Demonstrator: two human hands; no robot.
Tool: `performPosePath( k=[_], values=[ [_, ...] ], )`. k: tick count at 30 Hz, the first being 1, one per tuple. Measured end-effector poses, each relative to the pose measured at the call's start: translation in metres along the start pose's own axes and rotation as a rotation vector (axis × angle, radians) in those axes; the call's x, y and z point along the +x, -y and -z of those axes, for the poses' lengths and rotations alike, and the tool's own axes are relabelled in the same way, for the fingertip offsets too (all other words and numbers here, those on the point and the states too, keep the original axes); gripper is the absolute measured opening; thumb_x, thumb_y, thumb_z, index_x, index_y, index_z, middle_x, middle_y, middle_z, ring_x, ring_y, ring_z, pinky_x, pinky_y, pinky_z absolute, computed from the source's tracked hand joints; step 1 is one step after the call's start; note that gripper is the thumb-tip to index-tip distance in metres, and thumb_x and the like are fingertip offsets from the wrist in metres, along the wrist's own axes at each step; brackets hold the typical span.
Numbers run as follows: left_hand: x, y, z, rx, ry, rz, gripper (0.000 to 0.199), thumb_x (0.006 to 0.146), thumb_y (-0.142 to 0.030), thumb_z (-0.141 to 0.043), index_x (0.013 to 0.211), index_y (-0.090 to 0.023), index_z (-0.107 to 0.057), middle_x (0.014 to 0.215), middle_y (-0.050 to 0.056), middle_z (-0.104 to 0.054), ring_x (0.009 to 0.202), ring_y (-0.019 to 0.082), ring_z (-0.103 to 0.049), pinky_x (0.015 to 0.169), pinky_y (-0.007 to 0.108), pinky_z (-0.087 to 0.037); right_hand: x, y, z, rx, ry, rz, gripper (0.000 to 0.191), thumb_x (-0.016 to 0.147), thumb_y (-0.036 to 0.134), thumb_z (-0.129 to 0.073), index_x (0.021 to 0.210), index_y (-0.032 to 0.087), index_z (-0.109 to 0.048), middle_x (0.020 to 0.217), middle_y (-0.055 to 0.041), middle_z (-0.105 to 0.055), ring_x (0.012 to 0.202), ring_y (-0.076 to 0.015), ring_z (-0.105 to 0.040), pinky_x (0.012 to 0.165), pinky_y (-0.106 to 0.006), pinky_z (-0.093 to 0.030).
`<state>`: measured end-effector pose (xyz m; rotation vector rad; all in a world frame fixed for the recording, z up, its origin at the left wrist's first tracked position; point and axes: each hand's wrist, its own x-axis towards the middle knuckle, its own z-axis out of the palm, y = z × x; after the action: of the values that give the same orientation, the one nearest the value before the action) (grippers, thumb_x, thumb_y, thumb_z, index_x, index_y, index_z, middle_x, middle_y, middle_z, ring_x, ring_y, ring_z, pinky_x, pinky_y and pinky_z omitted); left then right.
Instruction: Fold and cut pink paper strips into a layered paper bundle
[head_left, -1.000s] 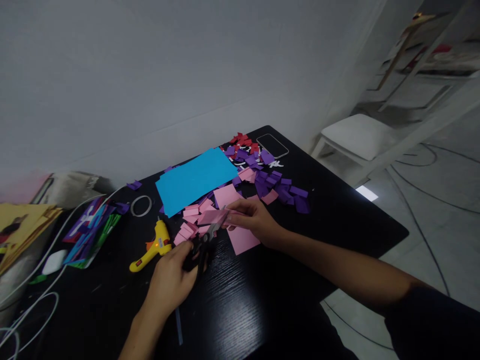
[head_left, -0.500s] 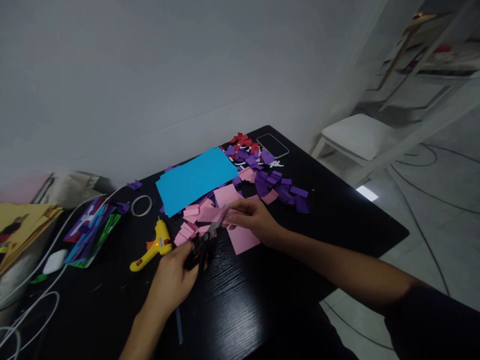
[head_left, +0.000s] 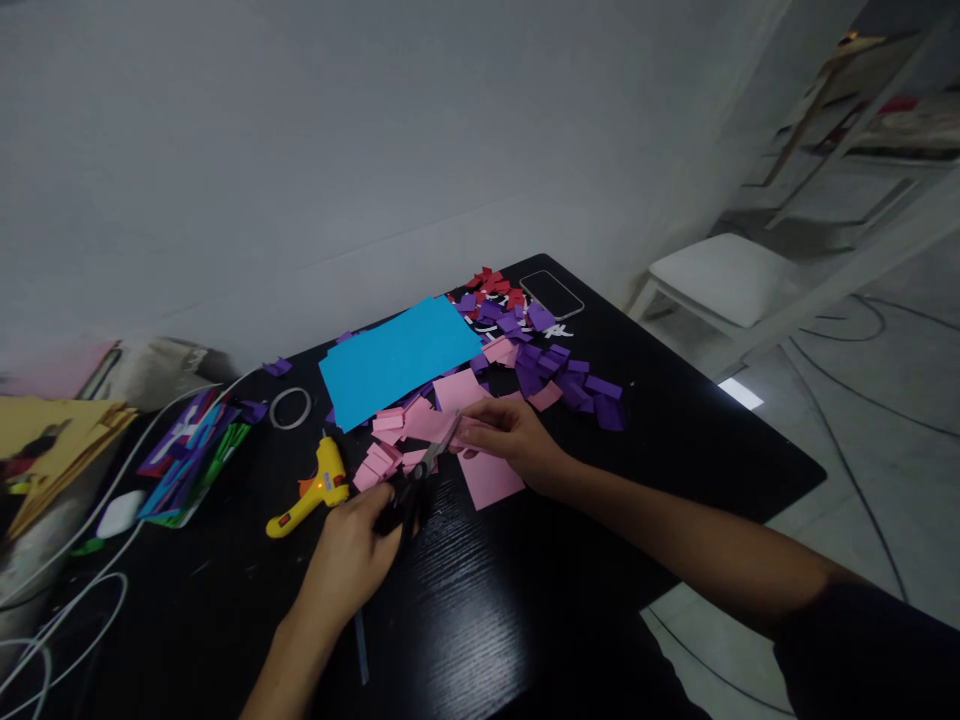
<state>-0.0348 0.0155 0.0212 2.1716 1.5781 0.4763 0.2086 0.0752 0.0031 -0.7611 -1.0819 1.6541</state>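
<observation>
My L hand [head_left: 346, 555] grips scissors [head_left: 421, 470], blades twd 1 o'clock; R hand [head_left: 521, 440], nearer pink ppr [head_left: 466, 429], pinches it.

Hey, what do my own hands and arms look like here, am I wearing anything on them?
Your left hand and right hand look bare, with no gloves or watch visible. A plain dark sleeve covers your upper right arm; no left sleeve shows.

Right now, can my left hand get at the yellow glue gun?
Probably, to touch: the yellow glue gun lies just beside your left hand, nothing between. Gripping it likely means freeing fingers from the scissors.
</observation>
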Motion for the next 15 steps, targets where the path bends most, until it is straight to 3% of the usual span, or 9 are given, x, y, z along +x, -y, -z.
performPosePath(
  k=[8,15],
  values=[
    [0.0007,0.0003,-0.0003,-0.005,0.007,0.007,0.029,0.089,-0.039,-0.057,0.067,-0.021,-0.06,0.061,0.0,-0.062,0.055,0.018,-0.058,0.055,0.027,-0.041,0.0006,-0.0007,0.0002,-0.015,-0.046,0.01,0.024,0.074,0.038,-0.087,0.088,0.02,-0.078,0.082,-0.001,-0.075,0.075,-0.0145,-0.068,0.074,-0.03,-0.057],
    [-0.0014,0.0027,-0.002,-0.039,-0.14,0.108,0.044,0.09,-0.051,-0.06,0.06,-0.02,-0.053,0.052,-0.005,-0.046,0.048,0.012,-0.043,0.05,0.023,-0.034,0.0013,-0.0007,-0.0005,-0.029,-0.087,0.006,0.023,0.071,0.035,-0.088,0.085,0.022,-0.076,0.086,-0.0004,-0.075,0.083,-0.0155,-0.068,0.077,-0.029,-0.055]
  ],
)
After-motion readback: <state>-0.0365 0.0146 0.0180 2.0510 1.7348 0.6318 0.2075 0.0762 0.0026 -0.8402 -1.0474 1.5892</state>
